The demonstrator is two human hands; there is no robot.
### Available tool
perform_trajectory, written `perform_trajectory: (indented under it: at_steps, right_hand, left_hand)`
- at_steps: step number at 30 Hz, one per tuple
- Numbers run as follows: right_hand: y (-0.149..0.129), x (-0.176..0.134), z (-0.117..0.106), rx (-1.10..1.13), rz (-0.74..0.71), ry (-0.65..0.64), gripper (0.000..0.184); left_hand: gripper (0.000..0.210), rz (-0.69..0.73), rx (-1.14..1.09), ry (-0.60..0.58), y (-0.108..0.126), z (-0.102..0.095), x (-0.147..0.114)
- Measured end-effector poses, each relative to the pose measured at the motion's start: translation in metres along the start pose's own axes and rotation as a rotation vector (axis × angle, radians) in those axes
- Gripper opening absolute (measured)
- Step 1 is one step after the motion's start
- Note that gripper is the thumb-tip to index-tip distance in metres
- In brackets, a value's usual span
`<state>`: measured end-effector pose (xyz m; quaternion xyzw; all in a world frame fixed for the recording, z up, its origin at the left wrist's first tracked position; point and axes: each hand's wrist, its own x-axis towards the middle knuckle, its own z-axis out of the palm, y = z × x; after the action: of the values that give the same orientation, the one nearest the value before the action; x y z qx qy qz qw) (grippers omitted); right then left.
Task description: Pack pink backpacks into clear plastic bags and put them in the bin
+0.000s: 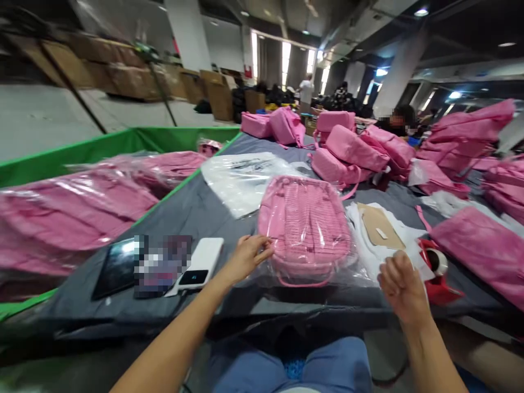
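A pink backpack [313,218] lies flat inside a clear plastic bag [347,262] on the dark-covered table in front of me. At the bag's left edge is my left hand [248,255], thumb and fingertips drawn together on the plastic. My right hand [403,286] is raised to the right of the backpack, apart from it, with its fingers curled in. Whatever those fingers hold, if anything, is hidden. Just beyond that hand stands a red tape dispenser [444,289] with a tape roll [437,262]. A brown cardboard piece [380,226] rests on white plastic sheets [364,254] nearby.
Left of my hand lie a white power bank [202,262] and a dark tablet [117,267]. Flat clear bags [245,177] are behind the backpack. Several pink bags [356,150] crowd the back and right. A green-edged bin [164,140] holds wrapped pink bags [82,207].
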<state>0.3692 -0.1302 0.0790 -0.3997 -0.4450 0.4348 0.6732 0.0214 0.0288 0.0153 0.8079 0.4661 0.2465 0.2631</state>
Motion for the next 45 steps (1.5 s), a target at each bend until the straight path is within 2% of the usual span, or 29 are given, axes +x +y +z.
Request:
perform_trajectory:
  at_steps: [3,5,7,9,12,14,16,18,20,23,28,31,34,36,38,40,42,43,45]
  right_hand:
    - [0.010,0.044,0.071,-0.537,0.045,-0.533,0.041]
    - [0.025,0.075,0.112,-0.883,0.009,-0.803,0.036]
    - [0.041,0.102,0.141,-1.168,-0.026,-0.970,0.026]
    - [0.055,0.124,0.157,-1.373,-0.014,-1.048,0.020]
    - [0.064,0.145,0.155,-1.493,0.048,-0.987,0.026]
    - [0.062,0.149,0.144,-1.505,0.050,-0.859,0.028]
    - [0.058,0.143,0.133,-1.508,0.000,-0.685,0.023]
    - [0.058,0.126,0.129,-1.474,-0.068,-0.575,0.018]
    - [0.064,0.106,0.134,-1.455,-0.111,-0.609,0.019]
    - [0.083,0.087,0.151,-1.537,-0.084,-0.732,0.025]
    - [0.110,0.092,0.164,-1.561,-0.031,-0.729,0.036]
    - [0.108,0.090,0.152,-1.365,-0.095,-0.586,0.042]
    - [0.088,0.074,0.113,-1.009,-0.228,-0.298,0.051]
    - [0.068,0.060,0.068,-0.913,-0.301,-0.031,0.053]
    - [0.050,0.046,0.016,-1.004,-0.310,0.254,0.054]
    - [0.043,0.033,-0.032,-1.173,-0.261,0.445,0.063]
    - [0.049,0.021,-0.063,-1.296,-0.131,0.452,0.080]
    - [0.058,0.016,-0.071,-1.313,-0.033,0.397,0.088]
    - [0.082,0.008,-0.072,-1.254,0.133,0.207,0.095]
  left_hand:
    - [0.022,-0.013,-0.010,-0.013,0.003,0.000,0.001]
    - [0.019,-0.010,-0.021,-0.024,0.005,0.000,0.000]
    - [0.018,-0.008,-0.025,-0.034,0.007,0.000,-0.001]
    - [0.016,-0.007,-0.024,-0.033,0.008,0.000,-0.001]
    - [0.013,-0.015,-0.026,-0.024,0.009,0.001,-0.001]
    - [0.012,-0.015,-0.037,-0.019,0.008,0.002,-0.001]
    - [0.012,-0.008,-0.051,-0.015,0.007,0.003,-0.001]
    - [0.011,0.002,-0.058,-0.013,0.006,0.003,-0.001]
    - [0.011,0.009,-0.059,-0.017,0.005,0.003,-0.002]
    - [0.009,0.010,-0.047,-0.021,0.004,0.004,-0.001]
    - [0.013,-0.048,-0.064,-0.032,0.001,0.005,0.005]
    - [0.023,-0.078,-0.121,-0.093,0.000,-0.006,0.013]
    - [0.041,-0.128,-0.294,-0.185,-0.004,-0.025,0.024]
    - [0.052,-0.228,-0.488,-0.105,-0.011,-0.035,0.032]
    - [0.063,-0.340,-0.609,0.065,-0.022,-0.038,0.041]
    - [0.071,-0.432,-0.630,0.181,-0.032,-0.031,0.051]
    - [0.074,-0.510,-0.672,0.182,-0.037,-0.015,0.059]
    - [0.073,-0.535,-0.713,0.167,-0.037,-0.006,0.062]
    - [0.068,-0.530,-0.810,0.137,-0.029,0.012,0.066]
